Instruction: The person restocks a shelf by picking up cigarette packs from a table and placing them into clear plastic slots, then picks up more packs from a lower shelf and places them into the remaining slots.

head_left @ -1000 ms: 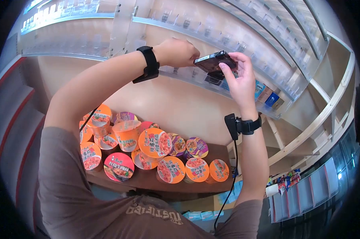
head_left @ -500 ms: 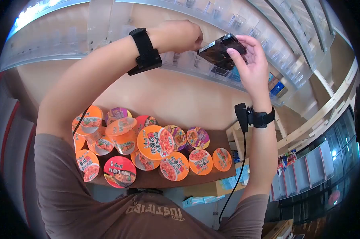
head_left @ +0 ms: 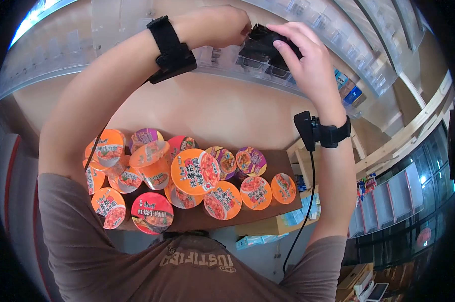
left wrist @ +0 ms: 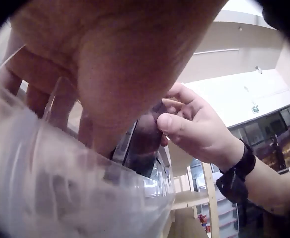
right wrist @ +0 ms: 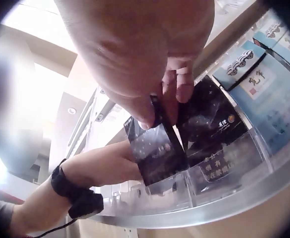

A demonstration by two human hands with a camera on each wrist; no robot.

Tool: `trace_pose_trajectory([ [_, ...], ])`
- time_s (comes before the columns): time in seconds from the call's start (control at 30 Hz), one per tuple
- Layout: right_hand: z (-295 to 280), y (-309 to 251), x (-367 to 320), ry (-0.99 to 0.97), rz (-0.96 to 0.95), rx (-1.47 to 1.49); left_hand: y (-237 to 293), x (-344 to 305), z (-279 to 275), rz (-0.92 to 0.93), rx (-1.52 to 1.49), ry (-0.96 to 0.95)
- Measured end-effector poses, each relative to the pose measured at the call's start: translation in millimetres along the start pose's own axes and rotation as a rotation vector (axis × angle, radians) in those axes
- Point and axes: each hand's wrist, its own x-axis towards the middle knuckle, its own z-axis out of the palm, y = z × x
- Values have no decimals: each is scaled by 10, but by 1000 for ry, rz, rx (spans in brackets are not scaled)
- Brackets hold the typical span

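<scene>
My right hand (head_left: 310,60) pinches a black cigarette pack (right wrist: 157,153) between thumb and fingers. In the right wrist view the pack is tilted, its lower end at the clear plastic front of the shelf (right wrist: 234,210). A second black cigarette pack (right wrist: 212,124) stands directly beside it, with a blue pack (right wrist: 256,82) farther right. My left hand (head_left: 227,25) is at the same shelf, just left of the held pack, its fingers bent down behind clear plastic (left wrist: 80,188). I cannot tell what those fingers hold.
Orange, red and purple instant noodle cups (head_left: 194,171) crowd a brown table (head_left: 187,220) below the shelf. More clear shelf tiers (head_left: 358,38) rise at the upper right, near a wooden frame (head_left: 413,131). A cable (head_left: 310,194) hangs from my right wrist.
The held pack has gone from in front of the shelf to its front edge and turned, so its white label no longer shows. Both hands now appear higher in the head view.
</scene>
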Motion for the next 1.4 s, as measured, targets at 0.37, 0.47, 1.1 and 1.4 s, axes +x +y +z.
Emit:
trace_pose_trajectory([
  [0.37, 166, -184, -158, 65, -8, -335, -59, -6, -20, 213, 122, 20],
  [0.47, 169, -181, -152, 75, -12, -304, -77, 25, -14, 203, 163, -39],
  [1.1, 197, -79, -281, 149, 42, -208, 156, -353, 3, 155, -156, 187],
  [1.4, 148, -82, -363, 219, 108, -173, 92, -328, 217, 258, 70, 460],
])
